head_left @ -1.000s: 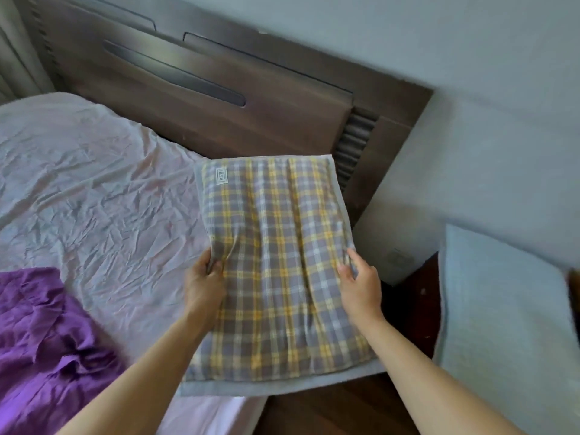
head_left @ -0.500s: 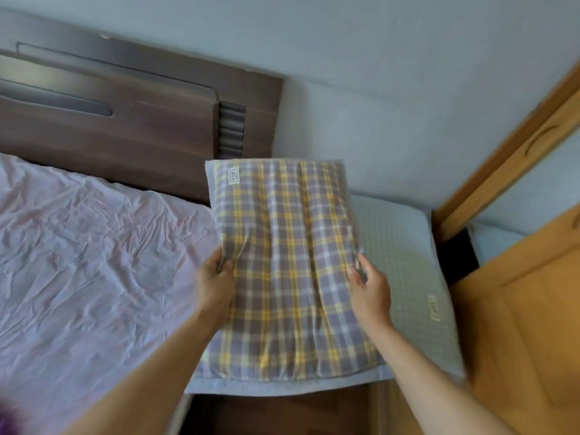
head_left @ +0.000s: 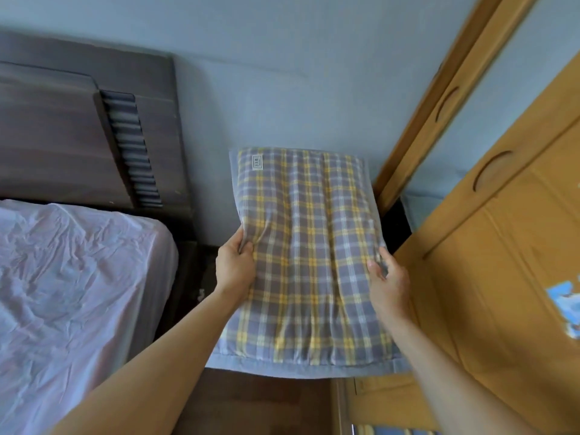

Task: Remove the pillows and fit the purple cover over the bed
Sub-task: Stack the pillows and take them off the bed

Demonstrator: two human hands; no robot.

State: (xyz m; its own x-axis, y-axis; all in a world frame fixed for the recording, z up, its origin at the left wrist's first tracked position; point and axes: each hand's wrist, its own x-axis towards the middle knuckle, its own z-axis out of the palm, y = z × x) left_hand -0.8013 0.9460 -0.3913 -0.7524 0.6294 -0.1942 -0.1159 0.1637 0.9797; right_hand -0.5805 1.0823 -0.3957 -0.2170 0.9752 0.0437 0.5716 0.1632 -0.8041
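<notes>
We see a pale blue-grey wall [head_left: 282,73] across the back, and honey-coloured wooden wardrobe doors [head_left: 502,246] with curved cut-out grips down the right side. On the left stands the bed [head_left: 78,293], covered with a creased pale pink sheet [head_left: 94,246], and behind it a dark wooden headboard [head_left: 56,136] with a ribbed strip near its end.

The plaid pillow [head_left: 310,262] is off the bed, out past its right edge, in front of the wall and between the headboard and the wardrobe doors. It is a flat rectangle checked in grey, yellow and white, with a plain grey-blue border and soft lengthwise folds. We cannot tell whether anything under it bears its weight.

Both bare forearms reach forward from the bottom of the view. The left hand [head_left: 235,268] grips the pillow's left edge, thumb on top, bunching the cloth. The right hand [head_left: 389,284] grips the right edge at about the same height, its fingers [head_left: 387,259] clamped on the fabric. Both hands sit near the middle of the long sides.

A small white label [head_left: 257,162] sits in the pillow's far left corner.
</notes>
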